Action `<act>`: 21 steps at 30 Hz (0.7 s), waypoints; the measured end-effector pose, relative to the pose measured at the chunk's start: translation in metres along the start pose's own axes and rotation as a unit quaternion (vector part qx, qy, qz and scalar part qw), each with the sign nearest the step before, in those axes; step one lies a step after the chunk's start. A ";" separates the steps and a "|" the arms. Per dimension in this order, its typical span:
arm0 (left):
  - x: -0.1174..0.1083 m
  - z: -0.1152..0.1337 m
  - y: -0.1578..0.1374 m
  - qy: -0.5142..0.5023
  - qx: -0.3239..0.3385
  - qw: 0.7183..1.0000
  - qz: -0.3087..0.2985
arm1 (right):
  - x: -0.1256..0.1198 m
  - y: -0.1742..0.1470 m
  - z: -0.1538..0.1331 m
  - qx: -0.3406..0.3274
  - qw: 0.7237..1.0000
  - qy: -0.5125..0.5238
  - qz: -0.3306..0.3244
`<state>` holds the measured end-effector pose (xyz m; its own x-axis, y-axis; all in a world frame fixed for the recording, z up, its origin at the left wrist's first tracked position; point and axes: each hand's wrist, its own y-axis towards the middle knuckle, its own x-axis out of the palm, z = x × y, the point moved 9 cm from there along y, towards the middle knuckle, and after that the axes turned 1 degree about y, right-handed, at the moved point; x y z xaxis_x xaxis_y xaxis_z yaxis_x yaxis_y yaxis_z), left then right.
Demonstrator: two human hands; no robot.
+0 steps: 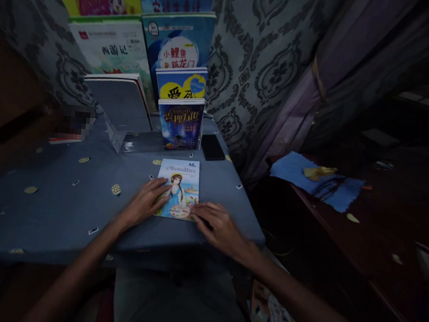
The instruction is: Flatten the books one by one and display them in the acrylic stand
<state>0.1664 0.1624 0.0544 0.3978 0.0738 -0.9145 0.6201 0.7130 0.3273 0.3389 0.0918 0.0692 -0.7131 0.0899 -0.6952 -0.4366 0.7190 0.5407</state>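
A thin paperback book (177,190) lies face up near the table's front edge, a girl with braids and a blue dress on its cover. My left hand (147,201) rests on the cover's left side, fingers spread and flat. At the lower right edge of the same book, my right hand (216,226) has thumb and fingertips drawn together on the edge. Whether any page is lifted there is too dim to make out.
A clear display rack (126,143) behind holds several upright books, among them a dark blue book (180,128). Right of it lies a black phone (212,147). A dark red table (328,236) on the right bears a blue cloth (289,170). Another colourful book (276,312) is low at right.
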 end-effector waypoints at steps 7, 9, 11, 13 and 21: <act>0.005 -0.034 0.019 0.008 -0.051 0.999 -0.006 | 0.022 0.051 0.060 0.058 0.993 -0.079 -0.059; 0.008 -0.039 0.024 0.008 -0.055 0.998 -0.003 | 0.026 0.067 0.082 0.091 0.989 -0.096 -0.066; 0.010 -0.047 0.030 0.009 -0.065 0.998 0.002 | 0.028 0.079 0.103 0.124 0.985 -0.102 -0.063; 0.013 -0.056 0.037 0.006 -0.077 0.997 0.008 | 0.029 0.088 0.119 0.144 0.984 -0.095 -0.051; 0.022 -0.078 0.054 0.018 -0.111 0.993 0.031 | -0.009 0.091 0.084 0.127 0.991 0.039 0.034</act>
<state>0.1552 0.2570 0.0334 0.4033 0.1451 -0.9035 0.4297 0.8417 0.3270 0.3512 0.2144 0.0848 -0.7802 0.0978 -0.6178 -0.2413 0.8642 0.4416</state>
